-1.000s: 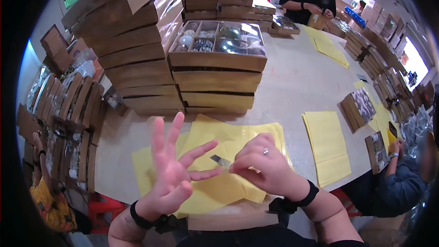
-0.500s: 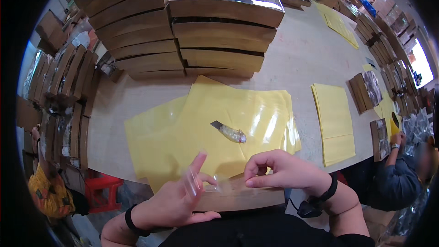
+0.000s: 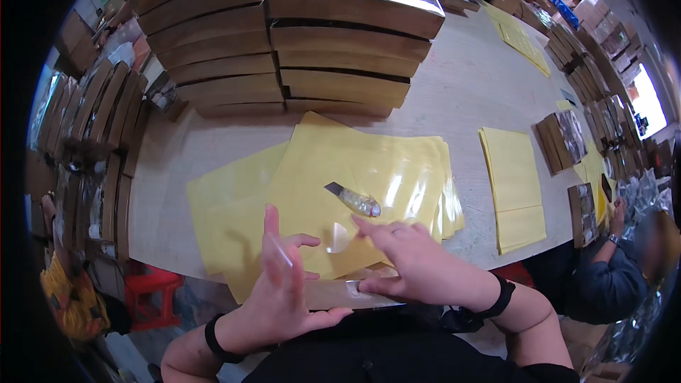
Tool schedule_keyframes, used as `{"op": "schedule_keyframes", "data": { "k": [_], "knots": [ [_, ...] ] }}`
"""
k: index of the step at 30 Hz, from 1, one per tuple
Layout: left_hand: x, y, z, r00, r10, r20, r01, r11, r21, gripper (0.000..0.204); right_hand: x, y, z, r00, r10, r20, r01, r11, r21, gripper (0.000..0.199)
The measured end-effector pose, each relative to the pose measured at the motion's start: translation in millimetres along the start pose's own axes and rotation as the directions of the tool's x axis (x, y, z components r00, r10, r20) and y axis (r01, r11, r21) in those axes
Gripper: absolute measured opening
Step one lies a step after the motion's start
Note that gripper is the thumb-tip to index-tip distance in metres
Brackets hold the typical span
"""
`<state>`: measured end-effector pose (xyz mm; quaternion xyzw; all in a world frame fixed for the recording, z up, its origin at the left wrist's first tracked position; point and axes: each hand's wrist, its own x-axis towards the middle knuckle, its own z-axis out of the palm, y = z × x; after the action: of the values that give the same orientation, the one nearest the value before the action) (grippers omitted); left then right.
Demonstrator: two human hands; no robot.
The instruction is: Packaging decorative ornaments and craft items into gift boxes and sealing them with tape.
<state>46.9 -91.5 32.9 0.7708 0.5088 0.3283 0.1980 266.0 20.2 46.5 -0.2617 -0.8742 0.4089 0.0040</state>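
Left hand [image 3: 279,294] splayed, right hand [image 3: 429,262] with thumb at the box [image 3: 324,296] at six o'clock, each grip apart; knife [image 3: 360,203] toward twelve on yellow sheets [image 3: 312,181], stacked boxes [image 3: 347,50] beyond blocking part of the counter [image 3: 461,85].

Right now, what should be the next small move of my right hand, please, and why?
Probably the right hand should press the small clear piece flat onto the cardboard box: its thumb seems to touch that piece at the box edge, while the left hand is spread open, with another clear piece showing beside it.
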Motion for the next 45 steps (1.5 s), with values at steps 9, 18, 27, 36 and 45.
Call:
{"op": "schedule_keyframes", "data": {
  "k": [9, 18, 27, 36, 45],
  "knots": [
    [-1.0, -13.8, 11.7, 0.996, 0.059, -0.063, -0.066, 0.990, -0.121, 0.132, -17.8, -13.5, 22.4, 0.954, -0.231, -0.193, 0.171, 0.944, -0.283, 0.040],
    [-4.7, -36.2, -33.4, 0.982, -0.158, 0.108, 0.190, 0.735, -0.651, 0.115, -55.0, 21.1, 22.3, 0.977, -0.143, -0.156, 0.116, 0.979, -0.165, 0.062],
    [-17.8, -23.8, -34.9, 0.993, -0.062, 0.098, 0.115, 0.577, -0.809, 0.127, -80.3, 37.8, 27.0, 0.965, -0.095, -0.246, 0.103, 0.994, 0.020, 0.066],
    [-20.3, -24.7, -21.4, 0.892, -0.354, 0.282, 0.295, -0.020, -0.955, 0.122, -75.9, 35.2, 23.5, 0.962, -0.084, -0.259, 0.093, 0.995, 0.020, 0.066],
    [-18.8, -17.9, -23.9, 0.814, -0.416, 0.404, 0.454, 0.023, -0.891, 0.123, -74.2, 34.9, 24.9, 0.959, -0.074, -0.274, 0.091, 0.995, 0.050, 0.066]
  ]
}}
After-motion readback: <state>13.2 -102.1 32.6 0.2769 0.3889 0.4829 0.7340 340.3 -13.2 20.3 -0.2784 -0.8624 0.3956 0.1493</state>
